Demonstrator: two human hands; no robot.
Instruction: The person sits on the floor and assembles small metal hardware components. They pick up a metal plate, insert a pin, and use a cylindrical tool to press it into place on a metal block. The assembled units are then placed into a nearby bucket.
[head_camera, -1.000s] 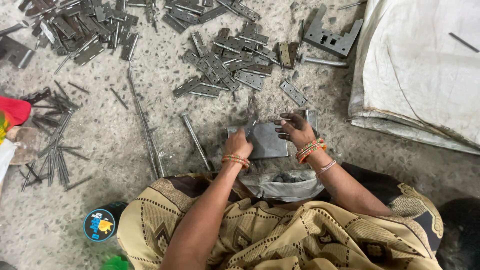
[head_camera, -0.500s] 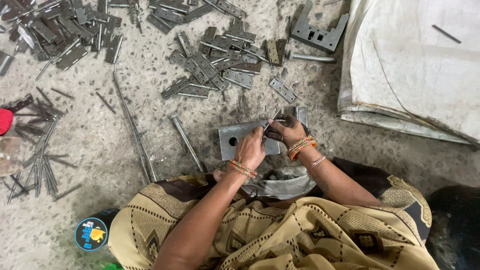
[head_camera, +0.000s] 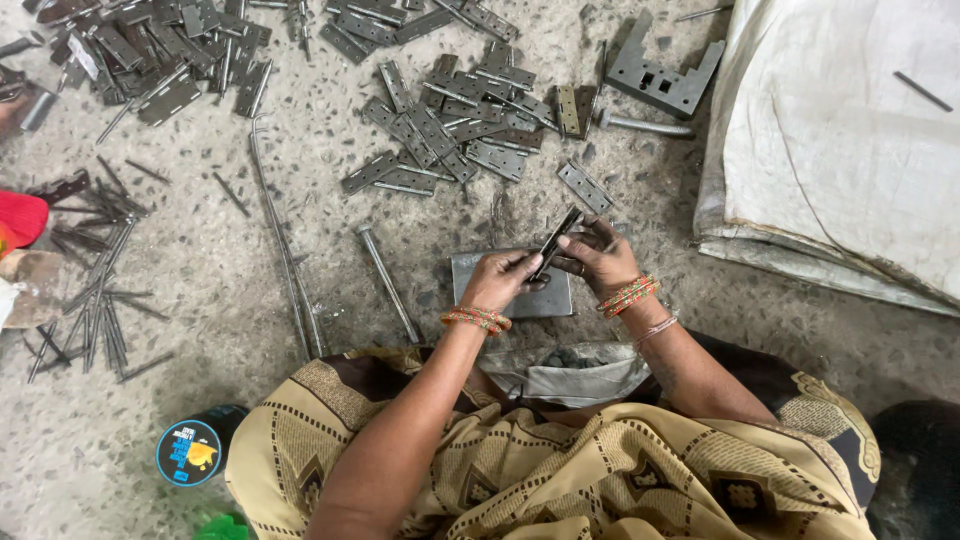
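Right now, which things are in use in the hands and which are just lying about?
In use:
- left hand and right hand, together holding a folded metal hinge
- flat metal plate under them

Lying about:
- hinge pile
- long rods
- pin bundle
- notched metal bracket
- white sack
- round blue lid

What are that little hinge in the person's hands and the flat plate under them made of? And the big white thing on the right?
The hinge, held between the left hand and the right hand, looks like bare grey metal, probably steel: dull sheen, thin flat leaves. The plate looks like the same matte grey metal. The white sack seems to be woven cloth or plastic: it creases and folds softly.
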